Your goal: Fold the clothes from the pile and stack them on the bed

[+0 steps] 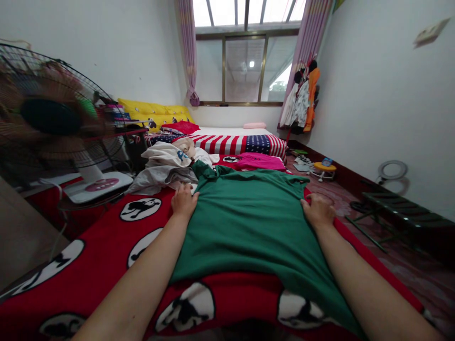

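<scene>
A green T-shirt [249, 213] lies spread over a red blanket [103, 241] with black-and-white round pictures. Its lower edge is uneven and reaches further toward me on the right. Beside the shirt's left edge rests my left hand [184, 201], thumb at the cloth, fingers pointing forward and apart from the thumb. My right hand [319, 212] is at the opposite edge, its thumb touching the cloth and its fingers spread outward. Neither hand visibly grips the fabric. Just beyond my left hand lies a heap of grey and white clothes [163, 166]. A folded pink garment [261, 161] lies behind the shirt.
A fan [53, 118] stands close on the left. Behind is a second bed with a striped, starred cover [220, 143] and a yellow cushion [156, 112]. To the right are a dark folding bench [408, 208], a small yellow stool [324, 167] and hanging clothes [302, 102].
</scene>
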A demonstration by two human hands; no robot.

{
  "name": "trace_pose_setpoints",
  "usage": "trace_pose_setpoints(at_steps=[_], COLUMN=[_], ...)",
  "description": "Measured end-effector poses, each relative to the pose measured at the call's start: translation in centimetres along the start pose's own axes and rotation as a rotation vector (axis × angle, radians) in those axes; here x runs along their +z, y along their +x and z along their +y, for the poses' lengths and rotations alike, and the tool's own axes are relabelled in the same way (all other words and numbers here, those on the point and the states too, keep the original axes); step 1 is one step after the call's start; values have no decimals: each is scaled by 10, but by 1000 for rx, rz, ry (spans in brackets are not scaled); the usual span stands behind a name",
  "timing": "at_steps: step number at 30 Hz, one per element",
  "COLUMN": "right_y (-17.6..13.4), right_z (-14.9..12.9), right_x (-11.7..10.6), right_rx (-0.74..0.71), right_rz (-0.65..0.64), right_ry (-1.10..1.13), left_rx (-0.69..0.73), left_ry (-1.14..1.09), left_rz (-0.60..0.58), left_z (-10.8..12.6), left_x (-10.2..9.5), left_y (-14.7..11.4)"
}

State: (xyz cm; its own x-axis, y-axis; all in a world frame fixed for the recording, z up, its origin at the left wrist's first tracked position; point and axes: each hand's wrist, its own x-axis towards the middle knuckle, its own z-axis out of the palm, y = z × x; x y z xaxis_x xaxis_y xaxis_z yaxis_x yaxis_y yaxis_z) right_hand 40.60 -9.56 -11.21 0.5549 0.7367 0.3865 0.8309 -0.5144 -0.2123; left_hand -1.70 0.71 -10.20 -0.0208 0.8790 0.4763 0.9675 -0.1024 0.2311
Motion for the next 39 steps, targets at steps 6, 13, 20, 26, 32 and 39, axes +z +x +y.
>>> trace_pose_setpoints(at_steps=[6, 13, 20, 26, 32, 39], right_y=[-1, 7, 59, 80, 98, 96], right_z=[-3, -8, -8, -18, -17, -9], right_x=[-2, -2, -15, 2, 11, 26], right_rx=[-60, -16, -7, -4, -40, 46], right_rz=[-30, -121, -251, -215, -171, -165], right_ry=[19, -30, -103, -131, -174, -204], left_rx=[433, 623, 519, 456, 452, 462], left_ry=[-54, -24, -60, -64, -107, -104], left_rz=[58, -412, -465, -387, -384, -395], left_z=[14, 58, 88, 86, 80, 80], left_x=[1, -1, 22, 60, 63, 60], left_y=[-5, 21, 53, 37, 35, 32])
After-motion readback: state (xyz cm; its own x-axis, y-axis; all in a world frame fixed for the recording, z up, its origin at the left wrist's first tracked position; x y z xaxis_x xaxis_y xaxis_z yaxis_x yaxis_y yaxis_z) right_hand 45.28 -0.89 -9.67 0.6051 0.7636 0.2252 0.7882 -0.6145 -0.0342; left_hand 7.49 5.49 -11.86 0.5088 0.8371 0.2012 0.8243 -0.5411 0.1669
